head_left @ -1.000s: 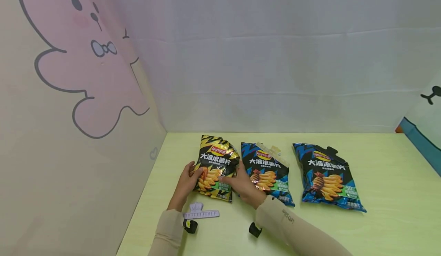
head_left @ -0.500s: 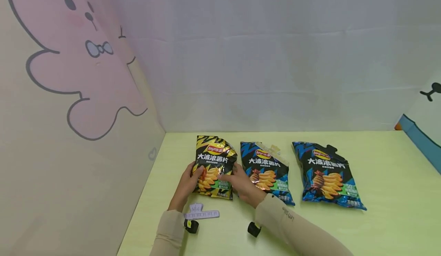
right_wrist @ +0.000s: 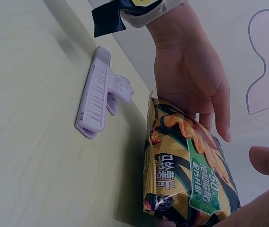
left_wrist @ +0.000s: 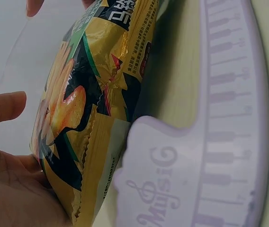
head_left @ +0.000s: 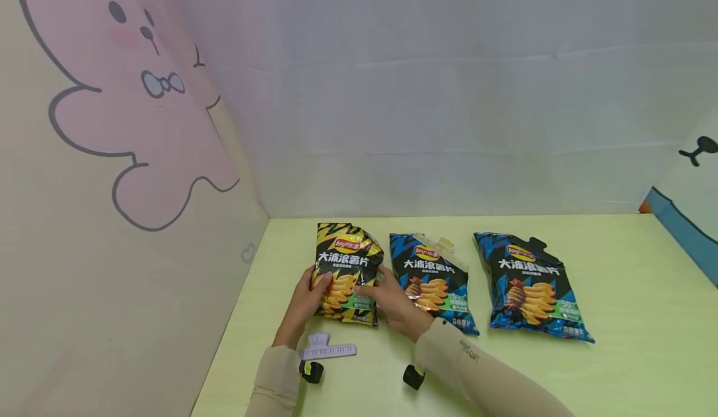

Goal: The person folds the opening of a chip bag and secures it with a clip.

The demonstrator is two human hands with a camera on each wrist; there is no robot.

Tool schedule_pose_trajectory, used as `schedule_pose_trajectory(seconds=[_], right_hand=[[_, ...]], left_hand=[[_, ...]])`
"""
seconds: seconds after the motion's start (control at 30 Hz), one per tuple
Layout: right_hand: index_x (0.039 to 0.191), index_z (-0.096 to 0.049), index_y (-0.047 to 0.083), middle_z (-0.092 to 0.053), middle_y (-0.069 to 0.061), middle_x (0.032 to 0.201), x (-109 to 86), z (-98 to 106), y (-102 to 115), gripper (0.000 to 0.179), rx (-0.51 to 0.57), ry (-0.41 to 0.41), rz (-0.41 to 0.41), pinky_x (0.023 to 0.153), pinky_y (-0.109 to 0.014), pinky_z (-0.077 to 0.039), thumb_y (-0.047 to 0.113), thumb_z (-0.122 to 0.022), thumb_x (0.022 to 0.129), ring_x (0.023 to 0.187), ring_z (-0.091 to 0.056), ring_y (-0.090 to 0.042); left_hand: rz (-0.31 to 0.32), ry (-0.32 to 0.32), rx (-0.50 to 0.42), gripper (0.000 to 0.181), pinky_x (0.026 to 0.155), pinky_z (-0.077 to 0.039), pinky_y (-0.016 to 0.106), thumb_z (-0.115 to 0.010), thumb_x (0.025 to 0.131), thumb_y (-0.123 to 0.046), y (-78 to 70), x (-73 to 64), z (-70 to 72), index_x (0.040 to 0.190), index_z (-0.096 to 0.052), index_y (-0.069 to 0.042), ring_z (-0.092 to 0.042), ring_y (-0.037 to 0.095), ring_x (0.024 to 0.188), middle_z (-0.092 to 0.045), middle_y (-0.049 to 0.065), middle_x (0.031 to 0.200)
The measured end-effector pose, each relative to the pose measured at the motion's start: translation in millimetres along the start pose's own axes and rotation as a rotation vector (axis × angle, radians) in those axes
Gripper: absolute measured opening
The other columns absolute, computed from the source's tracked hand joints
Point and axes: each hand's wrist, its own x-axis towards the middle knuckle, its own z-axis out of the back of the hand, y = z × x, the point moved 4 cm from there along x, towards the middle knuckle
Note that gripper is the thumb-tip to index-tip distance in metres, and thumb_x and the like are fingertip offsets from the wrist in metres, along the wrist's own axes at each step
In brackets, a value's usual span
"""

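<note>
A: Shifted slightly leftward since a second ago, top edge swung the same way: the yellow-and-black Lay's wavy chip bag (head_left: 343, 283). Right hand (head_left: 395, 301) carried a touch left along with it.

B: Held how?

A: From both sides, between the two hands. Left hand (head_left: 303, 298) pinching the left edge, thumb over the front, fingers around behind. Right hand pinching the opposite edge the same way, thumb on the printed front, fingers mostly hidden.

B: Resting on the table (head_left: 645, 267), or raised?

A: Hard to tell. Lower edge close to the surface, upper part reaching out beyond both thumbs, logo in full sight.

B: And on the near side of the left hand?

A: A lilac clip (head_left: 331, 351), marked with piano keys and "Music", lying just beside the left wrist.

B: To the right of the right hand?

A: First, just beside and partly behind it, a nearer blue-and-black Lay's bag (head_left: 429, 283), with a translucent yellowish clip (head_left: 447, 244) across the slanted top. Then, well apart from the hands, a farther blue-and-black Lay's bag (head_left: 533, 286), with a black clip (head_left: 537, 245) at the top.

B: Beyond the hands?

A: Straight ahead, a whitish curtain (head_left: 449, 105). Off to the left, a pink cartoon bear (head_left: 134, 105) with a bow tie.
</note>
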Motion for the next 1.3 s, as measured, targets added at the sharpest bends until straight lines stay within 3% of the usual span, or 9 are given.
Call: schedule_pose_trajectory(seconds=[0.37,0.6,0.67,1.0,1.3], right_hand=[[0.160,-0.006,0.009,-0.037,-0.028,0.157,-10.4,3,14,0.087,-0.011,0.027,0.049,0.108,-0.056,-0.047,0.020,-0.065,0.097,0.128,-0.059,-0.040],[0.161,-0.011,0.012,-0.018,-0.033,0.163,-19.3,10,24,0.088,-0.074,-0.011,0.086,0.112,-0.065,-0.038,0.027,-0.068,0.096,0.149,-0.026,-0.051],[0.162,-0.012,0.013,-0.018,-0.032,0.164,-21.6,13,26,0.087,-0.081,-0.017,0.090,0.113,-0.066,-0.036,0.027,-0.068,0.096,0.151,-0.023,-0.051],[0.162,-0.014,0.017,-0.021,-0.030,0.164,-33.7,28,34,0.083,-0.106,-0.044,0.129,0.114,-0.067,-0.033,0.028,-0.066,0.098,0.151,-0.025,-0.048],[0.162,-0.015,0.020,-0.021,-0.026,0.165,-46.8,37,43,0.080,-0.138,-0.041,0.144,0.115,-0.068,-0.032,0.027,-0.064,0.099,0.152,-0.026,-0.046]], left_hand=[[-0.057,-0.007,-0.032,0.074,0.108,-0.042,0.054,-0.058,0.100,-0.049,-18.0,-12.3,7.2,0.157,-0.032,-0.010,-0.052,0.034,0.122,-0.050,0.021,0.146],[-0.103,0.020,-0.056,0.073,0.107,-0.043,0.053,-0.058,0.100,-0.045,-27.4,-19.9,7.9,0.157,-0.029,-0.011,-0.052,0.034,0.122,-0.049,0.021,0.145],[-0.106,0.029,-0.051,0.074,0.106,-0.044,0.052,-0.059,0.100,-0.047,-30.2,-21.1,6.7,0.158,-0.030,-0.012,-0.053,0.033,0.121,-0.050,0.020,0.144],[-0.151,0.063,-0.043,0.075,0.107,-0.044,0.055,-0.059,0.099,-0.049,-48.8,-28.3,-0.9,0.158,-0.029,-0.014,-0.053,0.033,0.120,-0.051,0.019,0.143],[-0.182,0.075,-0.090,0.074,0.104,-0.046,0.052,-0.060,0.099,-0.048,-59.6,-41.3,-6.7,0.158,-0.028,-0.017,-0.054,0.031,0.118,-0.052,0.017,0.140]])
